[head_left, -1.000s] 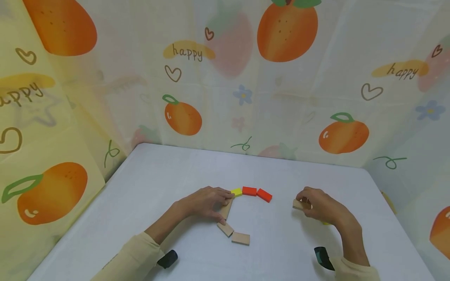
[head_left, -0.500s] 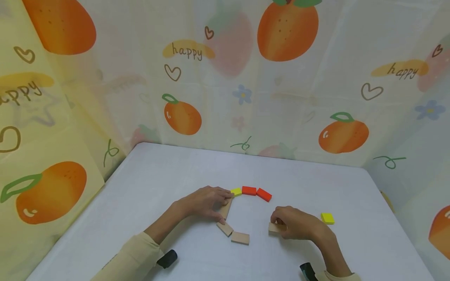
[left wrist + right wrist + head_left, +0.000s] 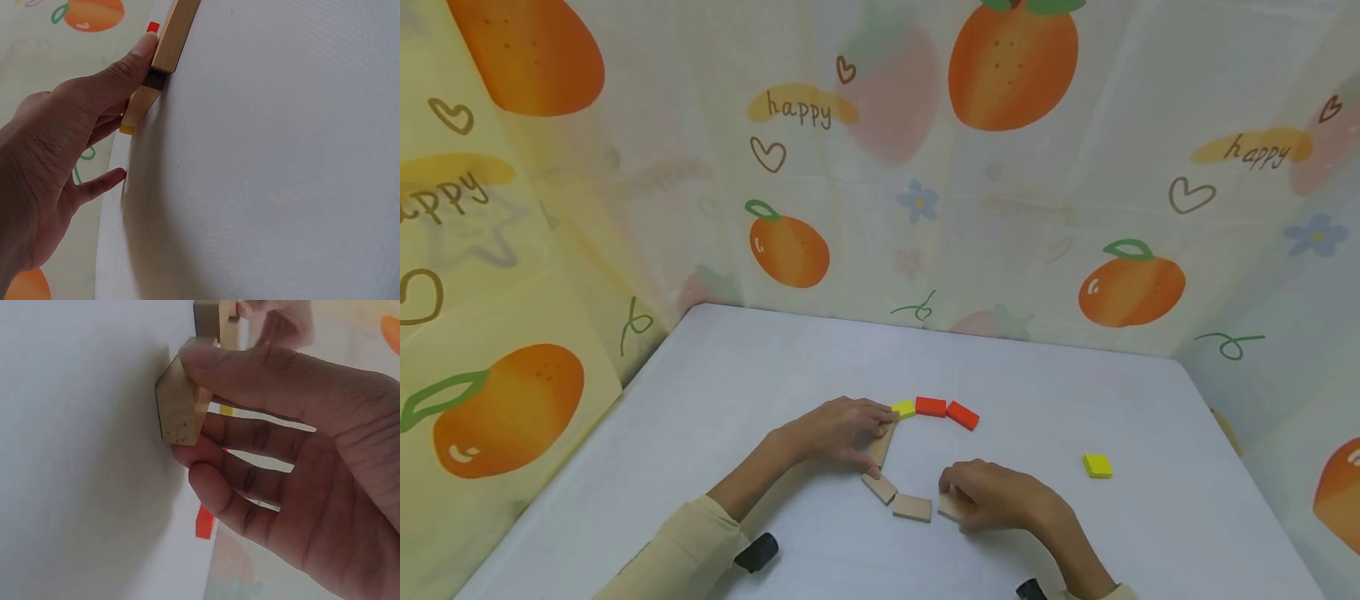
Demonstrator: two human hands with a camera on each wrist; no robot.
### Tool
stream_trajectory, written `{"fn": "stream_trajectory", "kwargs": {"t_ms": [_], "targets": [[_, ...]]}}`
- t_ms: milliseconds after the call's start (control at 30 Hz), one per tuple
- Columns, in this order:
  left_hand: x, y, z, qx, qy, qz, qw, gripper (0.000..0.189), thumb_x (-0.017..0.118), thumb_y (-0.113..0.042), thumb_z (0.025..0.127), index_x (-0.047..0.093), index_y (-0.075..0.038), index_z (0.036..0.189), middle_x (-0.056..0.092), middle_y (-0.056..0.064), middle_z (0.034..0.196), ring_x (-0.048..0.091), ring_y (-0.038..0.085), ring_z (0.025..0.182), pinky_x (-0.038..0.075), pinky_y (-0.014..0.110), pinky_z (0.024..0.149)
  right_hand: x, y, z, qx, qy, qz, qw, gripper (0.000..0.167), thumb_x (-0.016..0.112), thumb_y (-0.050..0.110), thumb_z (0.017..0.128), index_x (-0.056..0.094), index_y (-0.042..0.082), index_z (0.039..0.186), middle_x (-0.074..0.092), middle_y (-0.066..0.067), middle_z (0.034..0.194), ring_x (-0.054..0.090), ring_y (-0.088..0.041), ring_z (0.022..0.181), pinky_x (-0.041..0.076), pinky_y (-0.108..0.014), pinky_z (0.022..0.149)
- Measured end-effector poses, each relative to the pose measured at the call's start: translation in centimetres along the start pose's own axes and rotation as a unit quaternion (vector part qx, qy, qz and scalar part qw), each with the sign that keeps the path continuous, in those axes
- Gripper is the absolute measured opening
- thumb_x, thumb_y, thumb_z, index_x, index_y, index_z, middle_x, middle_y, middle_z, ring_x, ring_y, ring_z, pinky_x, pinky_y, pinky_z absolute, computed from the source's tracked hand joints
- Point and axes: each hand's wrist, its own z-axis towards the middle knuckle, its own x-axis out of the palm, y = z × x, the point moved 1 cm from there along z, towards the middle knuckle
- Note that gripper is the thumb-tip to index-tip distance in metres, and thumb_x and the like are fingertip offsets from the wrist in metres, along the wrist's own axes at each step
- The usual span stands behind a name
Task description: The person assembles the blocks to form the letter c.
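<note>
Toward the right side of a curved row of small blocks, my right hand [image 3: 1003, 496] pinches a plain wooden block [image 3: 951, 507] between thumb and fingers, low over the table. Just left of it lies another plain wooden block [image 3: 912, 508], with a narrow gap between. My left hand [image 3: 838, 433] rests on the left side of the curve, fingers by a yellow block [image 3: 904, 409] and thumb [image 3: 134, 59] at the corner of an angled wooden block [image 3: 880, 489]. Under the palm runs a longer wooden stretch [image 3: 882, 448], partly hidden by the fingers.
Two red blocks [image 3: 931, 407] continue the curve at the far side. A loose yellow block [image 3: 1097, 466] lies to the right on the white table [image 3: 790, 350]. Behind it hangs a fruit-print cloth [image 3: 1015, 225].
My right hand has carried its wooden block leftward and nearer, from the right side to beside the end of the row. The loose yellow block has come into full view. My left hand stays put.
</note>
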Motion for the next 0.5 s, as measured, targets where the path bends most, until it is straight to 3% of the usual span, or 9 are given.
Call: {"fn": "stream_trajectory", "kwargs": {"t_ms": [500], "targets": [[0.12,0.19,0.01,-0.003,0.003,-0.002,1.0,0.067,0.083,-0.057,0.083,0.073,-0.013,0.132,0.061,-0.003,0.153,0.054,0.018,0.146,0.05,0.048,0.116,0.4,0.53,0.68,0.019,0.01,-0.005,0.9998,0.037,0.084,0.016,0.086,0.067,0.016,0.119,0.055,0.005,0.08,0.051,-0.007,0.075,0.044,-0.021,0.068]]}}
